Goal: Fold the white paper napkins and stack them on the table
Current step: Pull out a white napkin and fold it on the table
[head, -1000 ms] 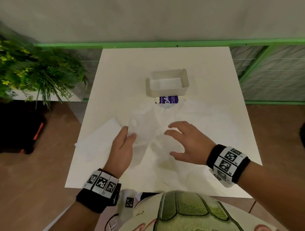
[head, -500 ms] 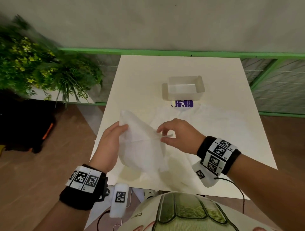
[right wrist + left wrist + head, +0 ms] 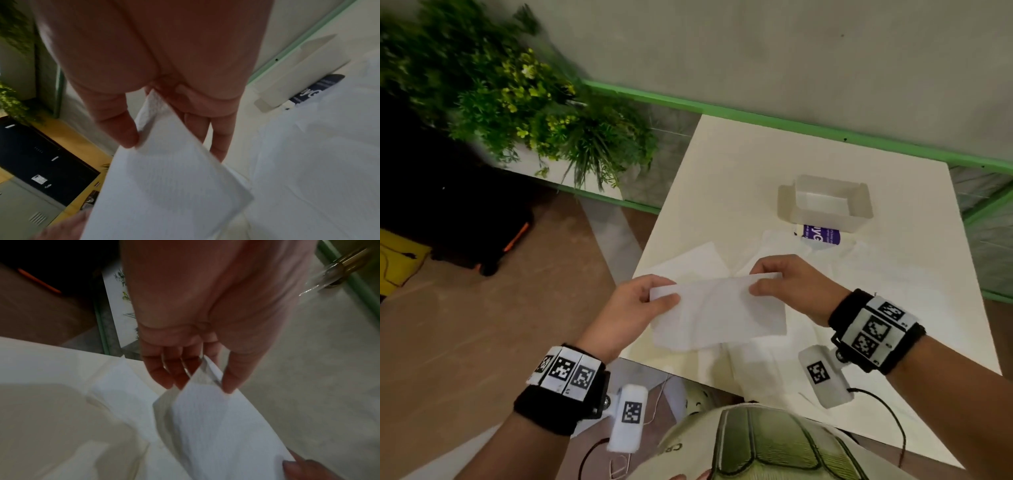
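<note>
Napkin (image 3: pixel 717 313) pinched at both ends by left hand (image 3: pixel 631 308) and right hand (image 3: pixel 796 289).

Soft, even light is spread across the head view, and the desk (image 3: pixel 739 164) is rendered bright, close to washed out. The plant (image 3: pixel 493 89) at upper left is smeared by motion blur, and straight edges are bent near the frame borders. Only faint shadows are cast under the napkin (image 3: pixel 719 308). Both wrist views are seen much dimmer and grainier; the left hand (image 3: pixel 197 308) and right hand (image 3: pixel 152 53) are shown as dark, soft-focused masses, with a streak of glare at the left wrist view's upper right.
</note>
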Motion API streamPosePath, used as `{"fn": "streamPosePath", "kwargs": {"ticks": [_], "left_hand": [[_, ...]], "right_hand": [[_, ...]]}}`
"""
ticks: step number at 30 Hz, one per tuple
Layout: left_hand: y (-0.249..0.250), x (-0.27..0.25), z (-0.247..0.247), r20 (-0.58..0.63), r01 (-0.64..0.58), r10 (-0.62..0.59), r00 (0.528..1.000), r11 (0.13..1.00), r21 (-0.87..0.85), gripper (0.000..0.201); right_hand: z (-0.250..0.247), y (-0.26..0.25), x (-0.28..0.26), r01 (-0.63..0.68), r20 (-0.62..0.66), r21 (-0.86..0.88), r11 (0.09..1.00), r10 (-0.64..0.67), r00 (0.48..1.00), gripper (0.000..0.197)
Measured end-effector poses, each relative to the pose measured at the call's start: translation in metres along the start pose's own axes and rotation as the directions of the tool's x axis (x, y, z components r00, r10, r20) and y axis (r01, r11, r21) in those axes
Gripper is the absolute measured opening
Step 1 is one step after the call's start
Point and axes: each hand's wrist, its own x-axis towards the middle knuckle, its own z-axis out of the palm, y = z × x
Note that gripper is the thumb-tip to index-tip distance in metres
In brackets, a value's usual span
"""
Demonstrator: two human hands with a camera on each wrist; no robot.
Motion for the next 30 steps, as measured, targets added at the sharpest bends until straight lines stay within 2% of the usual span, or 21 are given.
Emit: {"fn": "streamPosePath", "kwargs": {"ticks": [2, 4, 5, 7, 11, 13, 16, 22, 26, 30], "left_hand": [[-0.016, 0.003, -0.006, -0.013, 0.011, -0.009, 1.0, 0.988, 0.152, 0.008], [-0.026, 0.004, -0.007, -0.006, 0.019, -0.018, 1.0, 0.964, 0.266, 0.009], [-0.031, 0.004, -0.008, -0.014, 0.036, -0.033, 0.999, 0.96, 0.277, 0.011], [-0.038, 0.006, -0.009, -0.048, 0.094, -0.086, 0.995, 0.975, 0.202, 0.014], [-0.05, 0.021, -0.011, -0.155, 0.26, -0.276, 0.948, 0.958, -0.117, 0.014], [-0.055, 0.029, -0.011, -0.199, 0.3, -0.335, 0.921, 0.935, -0.189, 0.015], [-0.065, 0.045, -0.011, -0.259, 0.323, -0.374, 0.89, 0.921, -0.219, 0.02], [-0.064, 0.085, -0.007, -0.439, 0.258, -0.254, 0.862, 0.965, -0.051, 0.026], [-0.067, 0.107, -0.009, -0.494, 0.251, -0.173, 0.852, 0.963, 0.095, 0.033], [-0.083, 0.117, -0.016, -0.542, 0.26, -0.1, 0.835, 0.939, 0.226, 0.054]], "right_hand": [[0.003, 0.006, 0.008, -0.074, 0.023, 0.122, 0.99, 0.071, 0.997, 0.009], [0.007, 0.016, 0.017, -0.185, 0.091, 0.228, 0.956, 0.168, 0.982, 0.006], [0.009, 0.022, 0.023, -0.243, 0.123, 0.264, 0.933, 0.217, 0.968, 0.011], [0.014, 0.032, 0.035, -0.337, 0.163, 0.316, 0.887, 0.299, 0.94, 0.02], [0.024, 0.049, 0.058, -0.434, 0.252, 0.313, 0.845, 0.366, 0.896, 0.03], [0.028, 0.052, 0.071, -0.438, 0.219, 0.235, 0.868, 0.391, 0.894, 0.031], [0.034, 0.052, 0.098, -0.42, 0.091, 0.18, 0.889, 0.41, 0.907, 0.027], [0.037, 0.05, 0.154, -0.381, -0.081, 0.144, 0.913, 0.394, 0.915, 0.018], [0.038, 0.056, 0.176, -0.37, -0.127, 0.068, 0.926, 0.376, 0.918, 0.017], [0.041, 0.065, 0.182, -0.386, -0.139, 0.021, 0.922, 0.385, 0.913, 0.014]]}}
